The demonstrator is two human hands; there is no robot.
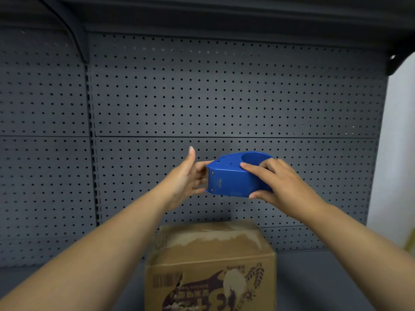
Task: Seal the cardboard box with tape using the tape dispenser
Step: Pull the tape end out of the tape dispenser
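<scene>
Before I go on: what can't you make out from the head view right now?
- Tape end: hidden behind the dispenser nose, where the left hand fingers reach.
- Tape roll: enclosed by the blue shell and the right hand.
- Box lower part: cut off by the bottom edge.
- Box top seam: foreshortened, with pale torn patches; whether it is taped is unclear.
- Dispenser lettering: too small.

A dark grey shelf [314, 279] backed by a perforated panel [224, 97] carries one brown cardboard box [210, 265], closed and printed on its near face, standing close to the panel with nothing else beside it.
</scene>
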